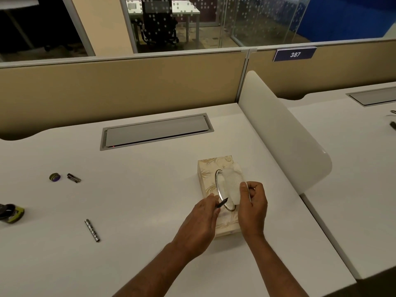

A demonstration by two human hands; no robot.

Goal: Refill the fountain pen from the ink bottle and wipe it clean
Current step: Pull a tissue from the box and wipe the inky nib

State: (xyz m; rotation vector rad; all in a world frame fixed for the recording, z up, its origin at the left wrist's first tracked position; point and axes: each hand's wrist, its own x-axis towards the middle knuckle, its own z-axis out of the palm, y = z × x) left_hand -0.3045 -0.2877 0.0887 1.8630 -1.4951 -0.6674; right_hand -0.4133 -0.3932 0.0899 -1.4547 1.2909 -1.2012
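My left hand (201, 219) grips the dark front part of the fountain pen (222, 202), its tip pointing up and right over the tissue box (225, 224). My right hand (252, 209) pinches a white tissue (233, 183) that sticks out of the box's oval, metal-rimmed opening. The cream patterned box lies on the white desk (150, 189). The silver pen barrel (92, 230) lies alone on the desk to the left. A small round cap (54, 177) and a metal pen cap with clip (73, 177) rest farther left. The ink bottle (10, 213) sits at the left edge, partly cut off.
A grey cable hatch (156, 131) is set into the desk behind the box. A white curved divider (285, 133) stands on the right, with a neighbouring desk (353, 168) beyond it. A beige partition (128, 88) closes the back.
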